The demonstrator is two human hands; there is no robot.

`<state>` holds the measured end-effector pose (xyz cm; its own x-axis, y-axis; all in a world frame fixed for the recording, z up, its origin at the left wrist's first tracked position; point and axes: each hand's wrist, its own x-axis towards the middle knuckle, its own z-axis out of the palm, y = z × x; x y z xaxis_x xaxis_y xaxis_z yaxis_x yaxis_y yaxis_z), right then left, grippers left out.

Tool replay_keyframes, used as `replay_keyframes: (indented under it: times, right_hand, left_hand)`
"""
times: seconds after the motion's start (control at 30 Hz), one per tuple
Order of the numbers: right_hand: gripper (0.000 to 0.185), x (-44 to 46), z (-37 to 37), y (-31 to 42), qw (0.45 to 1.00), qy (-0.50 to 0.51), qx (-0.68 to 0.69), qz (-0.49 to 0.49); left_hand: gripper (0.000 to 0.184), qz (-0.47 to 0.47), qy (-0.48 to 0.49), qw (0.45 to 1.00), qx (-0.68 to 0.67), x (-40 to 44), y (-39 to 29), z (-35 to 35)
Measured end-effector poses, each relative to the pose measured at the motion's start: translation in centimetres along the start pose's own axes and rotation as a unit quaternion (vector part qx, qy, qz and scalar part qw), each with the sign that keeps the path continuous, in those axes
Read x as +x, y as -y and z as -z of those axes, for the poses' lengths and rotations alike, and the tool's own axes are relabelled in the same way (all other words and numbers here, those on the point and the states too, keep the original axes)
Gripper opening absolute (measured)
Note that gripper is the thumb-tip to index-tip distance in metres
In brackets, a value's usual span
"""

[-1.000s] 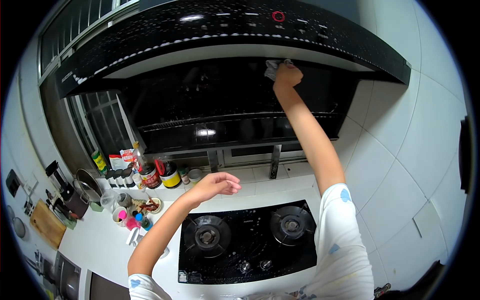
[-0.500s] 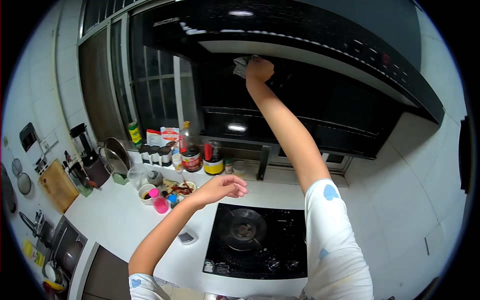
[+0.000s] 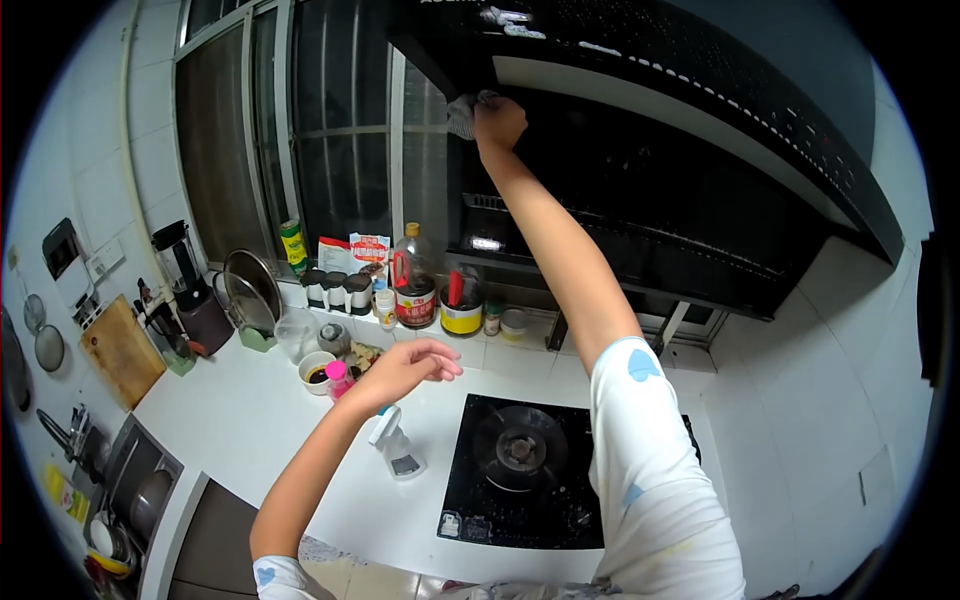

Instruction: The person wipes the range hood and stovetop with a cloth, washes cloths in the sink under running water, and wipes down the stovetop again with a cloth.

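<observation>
White tiled walls [image 3: 810, 400] flank a dark window [image 3: 340, 180].

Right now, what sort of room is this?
Most likely a kitchen: there's a stove, a hood above it, and a chopping board off to the left.

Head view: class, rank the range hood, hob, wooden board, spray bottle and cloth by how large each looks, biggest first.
Range hood
Hob, partly behind the right sleeve
Wooden board
Spray bottle
Cloth, partly hidden by the right hand; full size unsure
</observation>
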<state>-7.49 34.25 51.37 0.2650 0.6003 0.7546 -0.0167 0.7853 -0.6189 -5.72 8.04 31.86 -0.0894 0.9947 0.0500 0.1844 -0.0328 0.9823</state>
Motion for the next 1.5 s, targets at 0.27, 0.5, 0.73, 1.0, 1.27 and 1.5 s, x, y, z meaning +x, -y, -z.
replay_keyframes:
  times: [0.27,0.5,0.73,1.0,1.27,1.5]
  right_hand:
    - [0.023,-1.1,8.2,-6.3,0.997,0.076,-0.014,-0.021]
    - [0.022,2.0,10.4,-5.5,0.985,-0.024,-0.019,0.169]
    - [0.027,0.2,4.3,-3.7,0.930,0.039,-0.040,0.364]
    - [0.016,-5.4,2.2,-9.6,0.819,0.270,-0.162,0.480]
    - [0.016,-4.2,7.9,-10.4,0.720,0.304,-0.283,0.556]
    - [0.018,-7.3,17.5,-10.1,0.759,0.422,-0.265,0.420]
  left_hand:
    - [0.020,-0.097,-0.058,0.993,-0.013,6.1,0.9,0.0]
    - [0.022,-0.213,-0.176,0.957,0.090,13.2,2.0,2.9]
    - [0.020,-0.205,-0.139,0.953,0.176,13.0,2.3,1.8]
    - [0.019,-0.171,-0.090,0.960,0.201,11.5,3.0,2.4]
    - [0.016,-0.014,0.026,0.705,0.708,3.9,-0.9,-1.6]
    - [0.010,-0.007,0.167,0.557,0.814,-6.7,-14.5,-9.4]
